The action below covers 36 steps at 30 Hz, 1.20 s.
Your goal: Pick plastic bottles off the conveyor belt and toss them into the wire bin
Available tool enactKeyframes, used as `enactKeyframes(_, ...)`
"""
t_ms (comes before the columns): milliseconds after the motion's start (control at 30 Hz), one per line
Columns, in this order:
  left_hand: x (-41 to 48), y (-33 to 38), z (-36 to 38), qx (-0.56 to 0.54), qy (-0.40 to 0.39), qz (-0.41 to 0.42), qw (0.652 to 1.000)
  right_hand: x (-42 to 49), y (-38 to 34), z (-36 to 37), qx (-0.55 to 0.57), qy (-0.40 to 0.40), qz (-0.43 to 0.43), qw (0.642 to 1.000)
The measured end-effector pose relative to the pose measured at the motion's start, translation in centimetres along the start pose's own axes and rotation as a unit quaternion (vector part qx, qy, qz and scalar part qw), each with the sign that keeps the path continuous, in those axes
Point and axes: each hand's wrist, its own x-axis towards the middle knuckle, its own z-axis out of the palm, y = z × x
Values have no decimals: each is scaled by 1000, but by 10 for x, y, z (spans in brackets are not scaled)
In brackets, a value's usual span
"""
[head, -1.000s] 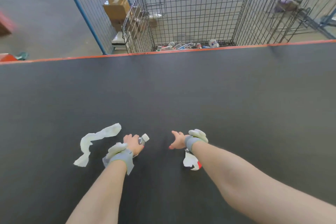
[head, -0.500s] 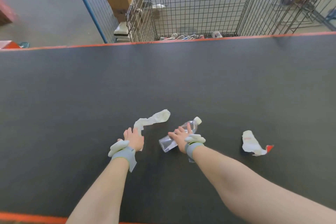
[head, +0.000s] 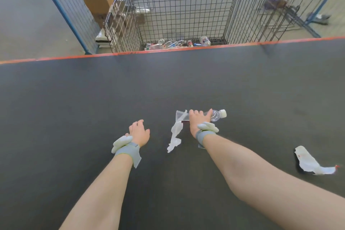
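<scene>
A clear plastic bottle (head: 217,115) with a white cap lies low over the dark conveyor belt (head: 168,84), cap pointing right. My right hand (head: 197,120) grips its body, and most of the bottle is hidden under the hand. To the left, my left hand (head: 139,132) hovers over the belt with loosely curled fingers and holds nothing. The wire bin (head: 186,5) stands beyond the belt's far orange edge (head: 130,53), straight ahead. Several bottles (head: 205,40) lie on its floor.
A white paper strip (head: 175,132) lies on the belt between my hands, touching the right hand's side. A crumpled white scrap (head: 309,162) with a red tip lies at the right. Cardboard boxes (head: 99,0) and blue-framed wire fencing stand left of the bin.
The bottle went from my left hand into my right hand, which moved right and forward with it. The paper strip and the scrap drifted right. My left hand is now empty.
</scene>
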Motion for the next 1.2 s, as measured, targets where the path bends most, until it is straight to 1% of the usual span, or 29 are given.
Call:
enactKeyframes(100,42,23,-18,0,11,4,1000,59,-4,-30,9,22,6,1000)
enactKeyframes(200,97,45,-36,-1,26,1,1000,138,-18,-61,13,39,-13,999)
enactKeyframes(300,164,67,-50,-8,44,3,999,244,-42,-118,27,92,-26,995)
enactKeyframes(333,170,75,-52,-12,50,9,999,259,-41,-142,32,118,-28,992)
enactKeyframes(400,206,84,-54,-16,60,11,998,303,-55,-178,34,135,-46,989)
enactKeyframes(467,226,90,-52,-8,57,17,998,319,-65,-186,32,128,-57,990)
enactKeyframes(533,232,89,-49,4,42,20,999,324,-75,-165,60,114,-64,990)
enactKeyframes(600,224,84,-46,10,36,16,999,321,-83,-126,83,84,-68,991)
enactKeyframes(667,205,74,-46,11,27,7,1000,309,-84,-85,101,28,-70,992)
enactKeyframes(733,179,61,-43,7,8,-5,1000,279,-77,-50,118,-30,-61,991)
enactKeyframes(800,151,46,-36,12,-8,-14,1000,240,-68,-24,119,-71,-56,989)
enactKeyframes(1000,62,7,-8,78,-76,-18,994,101,-30,22,75,-140,-68,985)
enactKeyframes(1100,31,-12,2,100,-91,-30,990,53,-22,42,89,-178,-60,978)
enactKeyframes(1200,-2,-29,13,107,-99,-40,989,1,-22,54,84,-203,-84,972)
